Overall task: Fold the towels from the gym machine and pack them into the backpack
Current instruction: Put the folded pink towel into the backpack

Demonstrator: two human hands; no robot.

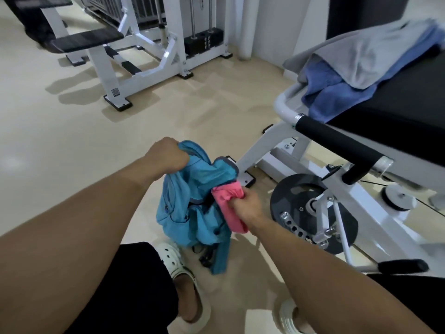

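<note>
Both hands gripping: left backpack rim, right pink towel at opening.

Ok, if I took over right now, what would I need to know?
Left hand grips the top of the blue backpack, holding it up off the floor.
Right hand grips a folded pink towel at the backpack's opening, not fully in.
Gray towel and blue towel lie unfolded on the machine's black pad.
Left: push pink in, then fold and pack those two.
</note>
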